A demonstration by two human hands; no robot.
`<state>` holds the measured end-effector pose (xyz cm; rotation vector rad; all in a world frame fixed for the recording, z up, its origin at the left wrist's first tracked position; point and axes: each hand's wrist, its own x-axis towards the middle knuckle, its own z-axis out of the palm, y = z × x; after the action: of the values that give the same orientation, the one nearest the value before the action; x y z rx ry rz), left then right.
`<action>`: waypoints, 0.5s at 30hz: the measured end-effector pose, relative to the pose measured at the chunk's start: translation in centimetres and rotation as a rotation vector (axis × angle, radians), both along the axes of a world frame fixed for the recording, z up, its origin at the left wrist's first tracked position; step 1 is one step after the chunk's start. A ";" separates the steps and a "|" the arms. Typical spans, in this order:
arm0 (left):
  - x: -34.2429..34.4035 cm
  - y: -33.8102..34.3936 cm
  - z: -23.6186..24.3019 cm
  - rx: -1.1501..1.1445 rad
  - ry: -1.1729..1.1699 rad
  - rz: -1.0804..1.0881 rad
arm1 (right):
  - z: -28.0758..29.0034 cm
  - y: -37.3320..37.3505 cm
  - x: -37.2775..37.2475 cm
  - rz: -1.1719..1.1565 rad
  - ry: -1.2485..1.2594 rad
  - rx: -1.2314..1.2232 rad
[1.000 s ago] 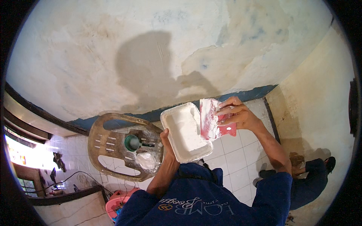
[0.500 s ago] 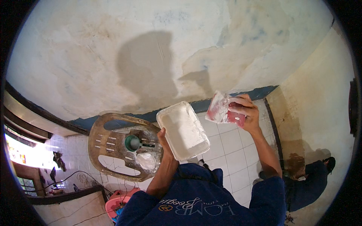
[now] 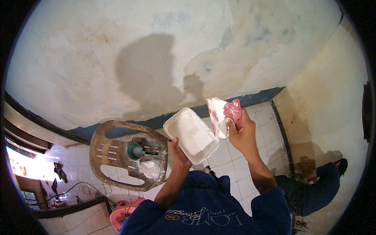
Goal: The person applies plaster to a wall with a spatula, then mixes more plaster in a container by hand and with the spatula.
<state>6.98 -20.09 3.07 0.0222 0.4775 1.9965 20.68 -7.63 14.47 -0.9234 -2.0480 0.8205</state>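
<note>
My left hand (image 3: 178, 149) grips the near edge of a white rectangular tray (image 3: 191, 134) filled with white paste, held level in front of me. Just right of the tray, my right hand (image 3: 239, 134) holds a red flat scraper (image 3: 224, 115) smeared with white paste, raised upright. Its blade stands near the tray's right rim, in front of the patchy white and tan wall (image 3: 164, 58).
A tan plastic chair (image 3: 127, 154) stands at the left on the white tiled floor (image 3: 250, 117), carrying a green cup (image 3: 135, 150) and a white lump. A pink object (image 3: 123, 215) lies low left. Another person (image 3: 313, 184) crouches at the right by the yellowish side wall.
The scraper has lifted off the tray, moved right and upward, then turned upright. The tray has stayed about where it was.
</note>
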 end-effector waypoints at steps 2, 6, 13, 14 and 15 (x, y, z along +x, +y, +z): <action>0.2 0.3 -0.1 0.026 0.014 0.008 | 0.6 -0.6 -0.5 -0.026 -0.012 -0.011; 0.6 0.6 -0.3 0.050 -0.002 0.006 | 0.4 -0.8 -0.4 0.045 -0.090 0.031; 0.7 0.4 -0.5 0.058 0.014 0.020 | 0.5 -0.9 -2.1 0.100 -0.179 0.169; 0.8 0.4 -0.4 0.047 0.019 0.028 | 0.4 -0.8 -2.3 0.119 -0.234 0.161; 0.8 0.3 -0.3 0.036 0.023 0.035 | 0.6 -0.8 -2.5 0.120 -0.233 0.160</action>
<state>7.74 -19.77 2.76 0.0596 0.4593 2.0415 18.18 -8.41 15.02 -0.8461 -2.3525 0.6224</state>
